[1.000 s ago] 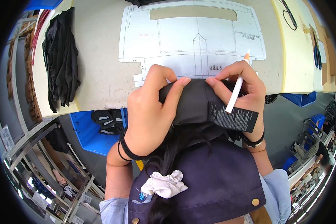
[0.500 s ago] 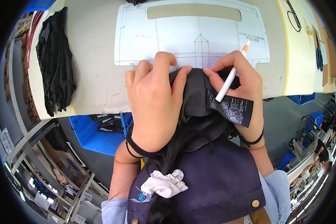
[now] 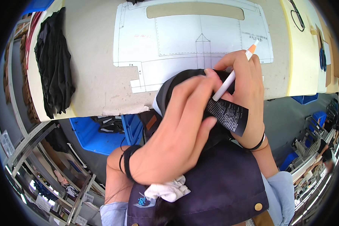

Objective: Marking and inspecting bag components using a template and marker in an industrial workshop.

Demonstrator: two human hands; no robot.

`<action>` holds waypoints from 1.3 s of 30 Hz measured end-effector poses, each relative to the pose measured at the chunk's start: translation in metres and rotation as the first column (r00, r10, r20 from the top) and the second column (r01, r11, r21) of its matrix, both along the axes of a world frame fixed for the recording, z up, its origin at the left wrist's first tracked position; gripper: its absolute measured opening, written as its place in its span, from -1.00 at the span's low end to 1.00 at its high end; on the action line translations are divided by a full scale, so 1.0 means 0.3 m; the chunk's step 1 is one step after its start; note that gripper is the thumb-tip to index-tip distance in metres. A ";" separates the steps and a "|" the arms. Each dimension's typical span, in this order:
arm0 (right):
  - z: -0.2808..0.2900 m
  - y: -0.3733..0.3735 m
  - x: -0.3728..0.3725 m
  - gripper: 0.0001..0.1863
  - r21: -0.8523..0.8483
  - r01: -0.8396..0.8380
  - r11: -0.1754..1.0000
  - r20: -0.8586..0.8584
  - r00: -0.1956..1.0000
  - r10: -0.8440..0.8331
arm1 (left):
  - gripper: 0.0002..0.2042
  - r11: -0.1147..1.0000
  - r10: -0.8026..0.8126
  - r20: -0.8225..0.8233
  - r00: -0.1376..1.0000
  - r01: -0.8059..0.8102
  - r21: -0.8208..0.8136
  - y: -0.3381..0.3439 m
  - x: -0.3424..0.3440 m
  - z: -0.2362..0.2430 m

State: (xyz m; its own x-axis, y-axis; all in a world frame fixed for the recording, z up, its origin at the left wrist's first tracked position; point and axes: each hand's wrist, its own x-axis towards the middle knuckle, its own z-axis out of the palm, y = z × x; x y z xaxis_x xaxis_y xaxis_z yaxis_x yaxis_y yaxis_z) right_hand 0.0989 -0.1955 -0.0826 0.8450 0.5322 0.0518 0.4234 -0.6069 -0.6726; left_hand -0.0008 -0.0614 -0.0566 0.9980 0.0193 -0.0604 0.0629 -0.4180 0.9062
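Observation:
A bunched black garment (image 3: 168,86) lies at the table's front edge, partly over the paper pattern. My right hand (image 3: 250,92) is closed around a white marking pencil (image 3: 226,86) with an orange band, and its fingers are at the garment's upper edge; whether they pinch the cloth is hidden. A black printed label (image 3: 232,118) hangs from the garment beneath this hand. My left hand (image 3: 173,132), slightly blurred, reaches across the cloth with fingers stretched and thumb apart, its fingertips close to my right fingers. The white paper pattern (image 3: 177,37) with drawn lines lies flat behind both hands.
Black folded cloth (image 3: 54,62) lies on the table (image 3: 92,75) at the left. Below the front edge stands a blue bin (image 3: 86,137) with dark pieces inside. Blue-handled scissors (image 3: 322,59) are at the far right. Metal shelving (image 3: 30,139) stands at the left.
My left hand has left the garment's upper edge and swung right and nearer to me, across the cloth. More of the pattern's lower left shows. The pencil has tilted slightly with my right hand.

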 end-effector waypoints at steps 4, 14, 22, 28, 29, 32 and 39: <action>-0.038 -0.002 0.010 -0.80 0.026 -0.019 0.999 0.067 0.998 0.017 | -0.43 0.967 0.006 0.065 0.998 -0.022 0.255 -0.014 0.006 -0.098; -0.088 -0.011 0.006 -0.76 0.195 0.067 0.979 -0.027 0.998 -0.062 | -0.26 0.793 -0.044 0.192 0.980 -0.082 0.603 -0.051 0.001 -0.159; -0.099 -0.016 0.007 -0.77 0.221 0.081 0.972 -0.052 0.996 -0.071 | -0.24 0.736 -0.041 0.174 0.984 -0.088 0.671 -0.067 -0.003 -0.163; -0.098 -0.018 0.008 -0.78 0.210 0.075 0.975 -0.039 0.997 -0.069 | -0.26 0.714 -0.038 0.164 0.986 -0.088 0.695 -0.074 0.002 -0.159; -0.098 -0.020 0.006 -0.78 0.210 0.077 0.975 -0.064 0.996 -0.065 | -0.27 0.708 -0.038 0.162 0.986 -0.088 0.700 -0.075 0.002 -0.158; -0.100 -0.034 0.005 -0.77 0.257 0.091 0.962 -0.080 0.994 -0.072 | -0.31 0.706 -0.034 0.128 0.991 -0.066 0.705 -0.079 0.002 -0.151; -0.123 -0.054 -0.002 -0.74 0.339 0.116 0.934 -0.143 0.987 -0.071 | -0.36 0.702 -0.005 0.105 0.995 -0.071 0.708 -0.093 0.004 -0.153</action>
State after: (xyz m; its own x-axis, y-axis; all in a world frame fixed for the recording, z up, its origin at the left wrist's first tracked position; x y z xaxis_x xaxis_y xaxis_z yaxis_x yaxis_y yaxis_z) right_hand 0.0982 -0.2117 -0.1194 0.9016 0.4191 0.1075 0.2738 -0.3604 -0.8917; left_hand 0.0004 -0.0893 -0.1024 0.9958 0.0515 0.0758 0.0224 -0.9391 0.3429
